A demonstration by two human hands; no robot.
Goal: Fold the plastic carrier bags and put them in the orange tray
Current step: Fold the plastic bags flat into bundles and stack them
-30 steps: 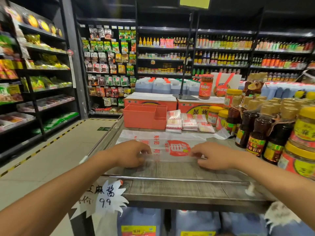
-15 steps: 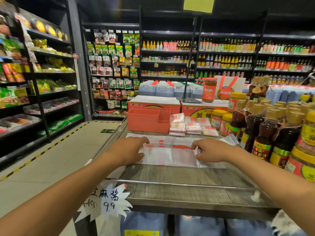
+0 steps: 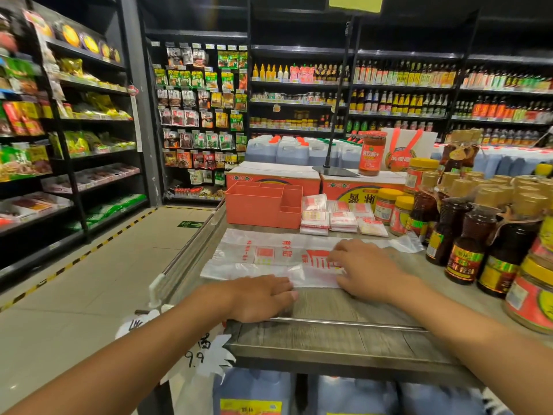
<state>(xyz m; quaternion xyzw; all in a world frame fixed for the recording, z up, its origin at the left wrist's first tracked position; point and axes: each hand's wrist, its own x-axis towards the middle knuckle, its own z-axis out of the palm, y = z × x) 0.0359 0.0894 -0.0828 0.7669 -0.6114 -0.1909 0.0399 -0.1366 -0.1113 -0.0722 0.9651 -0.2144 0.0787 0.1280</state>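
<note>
A clear plastic carrier bag with red print lies flat on the wooden display table, its near edge folded over into a strip. My left hand lies flat on the near left part of the bag, fingers straight. My right hand presses on the fold at the right, fingers spread over the red logo. The orange tray with compartments stands behind the bag at the table's left rear. Several folded bags lie stacked just right of the tray.
Jars and dark sauce bottles crowd the table's right side. Red cartons and a sign stand sit behind the tray. A metal rail runs along the table's front. The aisle floor lies to the left, between stocked shelves.
The bag's near edge has been folded away from me into a narrow strip. My left hand slid toward the middle along the fold; my right hand stayed pressing at the right.
</note>
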